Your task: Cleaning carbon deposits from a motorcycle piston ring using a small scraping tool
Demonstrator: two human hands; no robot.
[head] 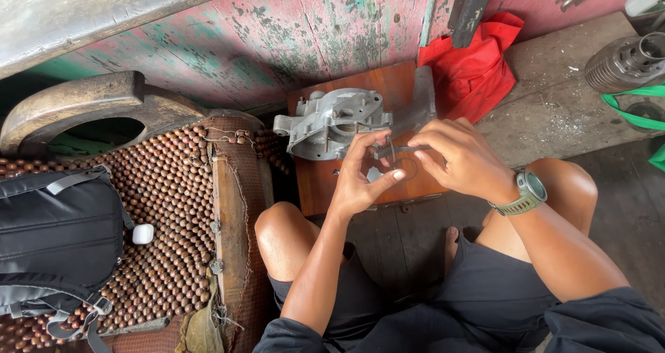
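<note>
1. Sitting low with knees apart, the person works both hands above a reddish-brown wooden board (388, 90) that lies between the legs, so the parts stay in reach and in the head camera's line.
2. Left hand (361, 180): fingers curled up, thumb and forefinger pinched narrow on a thin dark ring (406, 167) (possibly a gasket or O-ring; too small to tell). The ring is held just above the board's near half, in front of the casting.
3. Right hand (457, 159): fingers closed around a slim grey metal tool (395, 149) whose tip meets the ring's top edge. A grey-green wristwatch (528, 193) sits on that wrist.
4. A cast-aluminium engine case half (331, 121) rests flat on the board, open face up: dull silver, matt, ribbed, with round bosses and a bore.
5. A crumpled red cloth (478, 65) lies just right of the board against the peeling pink-and-green plank wall (277, 34).
6. Left side: a wooden-bead seat cover (173, 214), glossy brown, carries a black backpack (55, 235) and a small white case (143, 234).
7. Far right, well apart: a finned grey metal cylinder (627, 62) on the concrete ledge (554, 96).
</note>
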